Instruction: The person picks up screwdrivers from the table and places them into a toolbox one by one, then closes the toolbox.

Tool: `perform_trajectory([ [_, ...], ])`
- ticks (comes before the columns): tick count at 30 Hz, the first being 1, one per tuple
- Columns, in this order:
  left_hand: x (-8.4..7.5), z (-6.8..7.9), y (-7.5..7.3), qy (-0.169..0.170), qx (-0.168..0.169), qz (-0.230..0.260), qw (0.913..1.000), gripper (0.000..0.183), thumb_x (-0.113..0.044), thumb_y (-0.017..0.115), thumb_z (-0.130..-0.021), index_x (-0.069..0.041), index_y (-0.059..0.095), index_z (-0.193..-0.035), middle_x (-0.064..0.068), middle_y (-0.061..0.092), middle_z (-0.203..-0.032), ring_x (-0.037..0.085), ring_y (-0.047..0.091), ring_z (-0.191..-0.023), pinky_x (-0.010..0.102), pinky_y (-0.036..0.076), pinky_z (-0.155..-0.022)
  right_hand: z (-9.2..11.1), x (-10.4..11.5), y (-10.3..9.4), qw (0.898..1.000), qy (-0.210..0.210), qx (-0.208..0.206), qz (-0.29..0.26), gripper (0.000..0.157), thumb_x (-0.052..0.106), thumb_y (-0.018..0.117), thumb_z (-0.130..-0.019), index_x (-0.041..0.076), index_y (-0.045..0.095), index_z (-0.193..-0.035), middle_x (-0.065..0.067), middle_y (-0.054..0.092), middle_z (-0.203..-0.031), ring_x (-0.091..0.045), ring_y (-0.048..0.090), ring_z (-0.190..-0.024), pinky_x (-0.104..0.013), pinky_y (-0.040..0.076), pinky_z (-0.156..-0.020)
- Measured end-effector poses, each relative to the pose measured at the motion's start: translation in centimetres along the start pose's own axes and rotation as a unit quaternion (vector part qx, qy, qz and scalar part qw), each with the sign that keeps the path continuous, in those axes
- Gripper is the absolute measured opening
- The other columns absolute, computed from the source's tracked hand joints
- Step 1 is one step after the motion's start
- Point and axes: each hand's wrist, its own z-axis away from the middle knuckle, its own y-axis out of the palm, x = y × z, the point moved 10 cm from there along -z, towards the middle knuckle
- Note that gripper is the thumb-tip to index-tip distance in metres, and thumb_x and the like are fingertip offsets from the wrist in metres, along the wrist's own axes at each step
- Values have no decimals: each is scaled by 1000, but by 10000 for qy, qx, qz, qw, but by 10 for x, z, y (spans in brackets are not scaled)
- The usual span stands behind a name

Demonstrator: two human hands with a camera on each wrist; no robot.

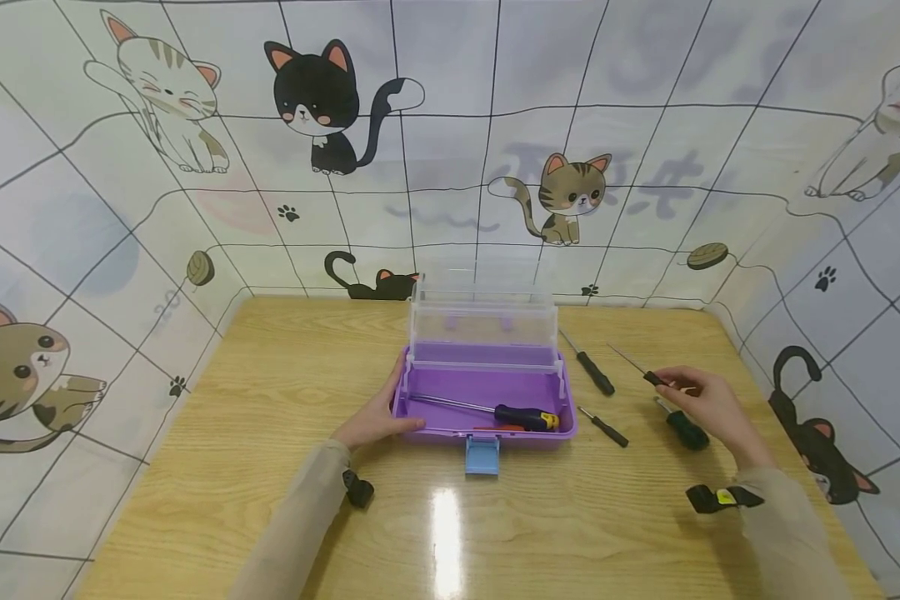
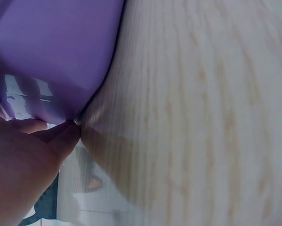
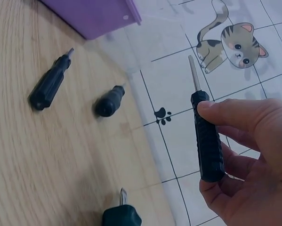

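Note:
My left hand (image 1: pixel 378 415) holds the left front corner of a purple toolbox (image 1: pixel 525 438), thumb at the front and fingers along the left side. In the left wrist view, its fingertips (image 2: pixel 68 134) sit at the box's lower edge. Inside lies a black-and-yellow screwdriver (image 1: pixel 525 417), with an orange piece partly hidden beneath its handle. My right hand (image 1: pixel 708 406) holds up a slim screwdriver (image 3: pixel 207 141) by its ridged black handle, thumb on one side and fingers on the other. Its shaft points away toward the back wall.
The clear lid (image 1: pixel 483 321) stands raised, and a blue latch (image 1: pixel 482 457) hangs at the front. Right of the box lie a long black screwdriver (image 1: pixel 596 373), a small black one (image 1: pixel 609 431) and a thick dark-green one (image 1: pixel 687 430). Cat-print sheeting (image 1: pixel 450 192) walls the table.

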Motion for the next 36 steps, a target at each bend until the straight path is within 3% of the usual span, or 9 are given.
perform_trajectory([
  [9,1,-1,0,136,8,-31,9999,120,-27,82,-77,-48,-10,-150,1,-13,-160,28,-4,-145,56,4,-113,-7,18,8,9995,-129,183,-201,31,16,64,-95,-3,63,-120,-11,63,-97,-13,56,-77,-20,47,-61],
  [25,0,-1,1,121,24,10,9999,122,-29,83,-76,-43,-11,-152,1,-13,-160,28,-4,-145,57,4,-112,-21,41,20,9984,-326,336,-309,29,17,64,-94,-1,65,-117,-14,66,-101,-13,56,-81,-21,48,-63],
  [30,-1,-1,1,96,28,-55,9999,121,-27,83,-76,-47,-11,-150,1,-12,-160,28,-5,-145,57,4,-112,-26,47,23,9983,-349,364,-293,28,18,65,-94,0,67,-115,-12,66,-99,-12,54,-84,-19,48,-66],
  [36,-4,-2,0,80,57,-250,9996,121,-18,81,-78,-36,-13,-152,4,-12,-160,29,-4,-144,57,4,-112,-32,56,29,9975,-359,525,-305,28,21,66,-93,2,67,-115,-10,67,-101,-16,54,-87,-19,47,-71],
])
